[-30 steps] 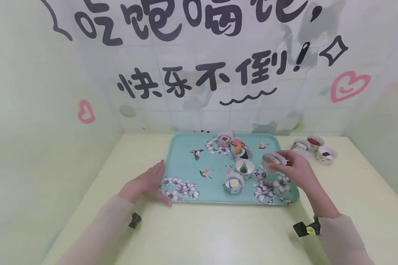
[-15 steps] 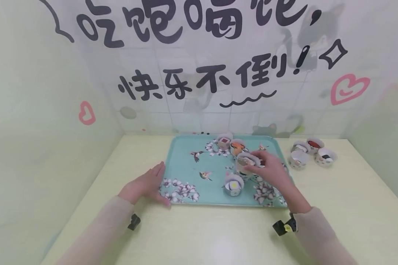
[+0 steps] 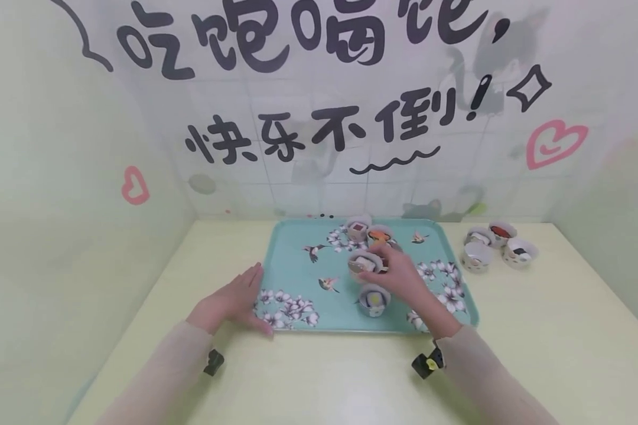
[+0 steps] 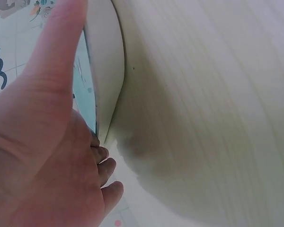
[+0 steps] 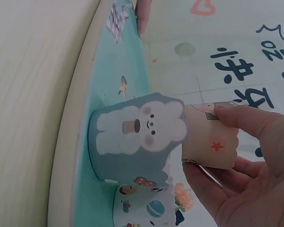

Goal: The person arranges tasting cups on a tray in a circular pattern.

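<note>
My right hand [image 3: 404, 278] grips a small paper cup [image 3: 357, 267] between thumb and fingers, over the middle of the turquoise floral tray [image 3: 298, 242]. In the right wrist view this cup is beige with a red star, tilted behind a blue-grey cup with a white bear [image 5: 128, 127]. Just in front of the held cup stands a cup with a yellow-centred piece [image 3: 373, 301]. Behind it are cups with a dark red square [image 3: 358, 230] and an orange piece [image 3: 378, 235]; the right hand partly hides others. My left hand [image 3: 227, 302] rests with straight fingers along the tray's left edge.
Several more paper cups stand on the pale table right of the tray, among them one with a red filling [image 3: 502, 232] and one with a black-banded piece [image 3: 519, 254]. A printed curtain [image 3: 319, 195] with large lettering hangs behind the table.
My right hand has carried the held cup leftward across the tray, from its right side to near the middle. The left hand stays at the tray's edge.
</note>
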`<state>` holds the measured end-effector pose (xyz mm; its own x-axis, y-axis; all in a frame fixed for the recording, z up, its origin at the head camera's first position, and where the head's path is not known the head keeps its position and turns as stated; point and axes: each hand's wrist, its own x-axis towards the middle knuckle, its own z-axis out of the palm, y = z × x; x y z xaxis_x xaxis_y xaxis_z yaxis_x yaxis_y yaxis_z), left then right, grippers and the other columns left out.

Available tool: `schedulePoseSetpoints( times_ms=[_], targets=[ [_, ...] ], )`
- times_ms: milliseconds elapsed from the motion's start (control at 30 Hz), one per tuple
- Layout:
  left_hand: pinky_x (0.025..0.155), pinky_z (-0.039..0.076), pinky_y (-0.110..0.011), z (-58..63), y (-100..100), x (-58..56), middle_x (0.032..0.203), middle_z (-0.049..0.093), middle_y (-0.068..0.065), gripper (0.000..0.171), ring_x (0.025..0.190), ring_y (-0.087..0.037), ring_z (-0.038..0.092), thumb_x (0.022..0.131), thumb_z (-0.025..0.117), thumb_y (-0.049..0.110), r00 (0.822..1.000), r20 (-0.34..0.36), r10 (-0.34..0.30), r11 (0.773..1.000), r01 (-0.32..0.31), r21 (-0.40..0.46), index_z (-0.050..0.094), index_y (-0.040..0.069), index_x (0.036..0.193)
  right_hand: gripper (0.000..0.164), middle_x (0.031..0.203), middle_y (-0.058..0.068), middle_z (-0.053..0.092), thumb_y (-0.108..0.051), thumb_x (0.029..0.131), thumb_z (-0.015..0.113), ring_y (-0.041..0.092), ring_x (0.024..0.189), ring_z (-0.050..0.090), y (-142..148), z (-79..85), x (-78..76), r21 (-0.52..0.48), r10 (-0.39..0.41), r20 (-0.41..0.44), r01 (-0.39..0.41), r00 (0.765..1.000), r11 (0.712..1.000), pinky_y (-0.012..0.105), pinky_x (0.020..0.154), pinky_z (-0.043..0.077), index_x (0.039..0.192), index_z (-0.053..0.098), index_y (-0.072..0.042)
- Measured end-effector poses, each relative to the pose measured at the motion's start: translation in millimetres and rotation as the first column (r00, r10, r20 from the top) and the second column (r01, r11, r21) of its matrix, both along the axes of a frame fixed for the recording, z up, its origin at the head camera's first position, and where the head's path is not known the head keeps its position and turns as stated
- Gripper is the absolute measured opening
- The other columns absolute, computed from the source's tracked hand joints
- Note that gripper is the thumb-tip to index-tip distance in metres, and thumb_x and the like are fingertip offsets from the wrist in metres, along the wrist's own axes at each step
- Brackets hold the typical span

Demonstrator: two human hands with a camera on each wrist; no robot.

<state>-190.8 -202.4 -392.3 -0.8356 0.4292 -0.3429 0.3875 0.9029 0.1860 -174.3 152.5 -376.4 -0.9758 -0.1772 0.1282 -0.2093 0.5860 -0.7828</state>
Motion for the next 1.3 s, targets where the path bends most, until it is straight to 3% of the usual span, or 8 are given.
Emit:
schedulePoseSetpoints(
  times_ms=[100, 333, 500, 667, 833, 1067, 1300],
  targets=[
    [0.126, 0.018, -0.058, 0.7, 0.0, 1.5, 0.162, 0.004, -0.035, 0.147, 0.152, -0.05, 0.01, 0.061, 0.08, 0.072, 1.0, 0.003, -0.001, 1.0, 0.001, 0.001, 0.006, -0.015, 0.153, 0.049, 0.118, 0.015, 0.069, -0.025, 0.086, 0.079, 0.03, 0.106, 0.067, -7.5, -3.1, -2.1, 0.016, 0.016, 0.019, -0.016, 1.0, 1.0, 0.038, 0.081, 0.061, 0.127, 0.059, -0.007],
    [0.127, 0.016, -0.057, 5.0, 2.7, -0.9, 0.162, 0.003, -0.035, 0.147, 0.152, -0.049, 0.009, 0.061, 0.08, 0.072, 1.0, -0.013, -0.008, 1.0, 0.008, -0.007, 0.006, -0.015, 0.153, 0.048, 0.11, 0.01, 0.072, -0.026, 0.085, 0.08, 0.017, 0.085, 0.064, -19.5, -8.0, -5.2, 0.056, 0.038, -0.002, -0.038, 0.999, 0.998, 0.027, 0.065, 0.053, 0.125, 0.061, -0.009],
    [0.127, 0.016, -0.057, 4.1, 2.3, -1.5, 0.163, 0.002, -0.034, 0.147, 0.152, -0.049, 0.008, 0.061, 0.08, 0.073, 1.0, 0.004, -0.001, 1.0, 0.001, -0.021, 0.005, -0.014, 0.154, 0.046, 0.108, 0.008, 0.072, -0.027, 0.084, 0.081, 0.013, 0.08, 0.06, -26.2, -13.0, -6.1, 0.111, 0.064, -0.017, -0.062, 0.998, 0.992, 0.026, 0.063, 0.049, 0.124, 0.062, -0.011],
    [0.127, 0.017, -0.056, 2.9, 0.6, -1.0, 0.163, 0.003, -0.034, 0.147, 0.152, -0.049, 0.009, 0.061, 0.079, 0.073, 1.0, 0.003, 0.004, 1.0, -0.004, -0.019, 0.006, -0.014, 0.154, 0.046, 0.107, 0.004, 0.073, -0.028, 0.082, 0.083, 0.014, 0.084, 0.066, -33.4, -14.0, -3.4, 0.162, 0.07, -0.011, -0.068, 0.997, 0.984, 0.03, 0.068, 0.055, 0.121, 0.064, -0.014],
    [0.126, 0.018, -0.057, 2.0, -1.1, -0.5, 0.163, 0.004, -0.034, 0.147, 0.152, -0.049, 0.01, 0.06, 0.08, 0.073, 1.0, -0.001, 0.012, 1.0, -0.012, -0.016, 0.007, -0.014, 0.154, 0.048, 0.114, 0.002, 0.072, -0.032, 0.081, 0.083, 0.017, 0.098, 0.068, -40.7, -15.8, -2.9, 0.272, 0.08, -0.016, -0.072, 0.997, 0.96, 0.034, 0.078, 0.058, 0.122, 0.064, -0.016],
    [0.126, 0.019, -0.057, 1.3, -1.0, -0.6, 0.163, 0.004, -0.033, 0.148, 0.152, -0.049, 0.01, 0.06, 0.079, 0.074, 1.0, -0.008, 0.003, 1.0, -0.003, -0.016, 0.007, -0.014, 0.154, 0.05, 0.108, 0.003, 0.074, -0.033, 0.081, 0.083, 0.015, 0.082, 0.067, -45.7, -13.9, -1.0, 0.394, 0.103, 0.001, -0.095, 0.995, 0.914, 0.03, 0.066, 0.055, 0.124, 0.064, -0.015],
    [0.126, 0.018, -0.057, 2.5, -0.4, 2.7, 0.163, 0.004, -0.033, 0.147, 0.152, -0.049, 0.01, 0.061, 0.08, 0.072, 1.0, 0.003, 0.012, 1.0, -0.012, -0.014, 0.007, -0.014, 0.154, 0.05, 0.11, 0.005, 0.073, -0.03, 0.081, 0.084, 0.018, 0.089, 0.069, -47.7, -13.3, 4.4, 0.431, 0.102, -0.002, -0.091, 0.995, 0.898, 0.033, 0.073, 0.059, 0.122, 0.064, -0.011]
  ],
)
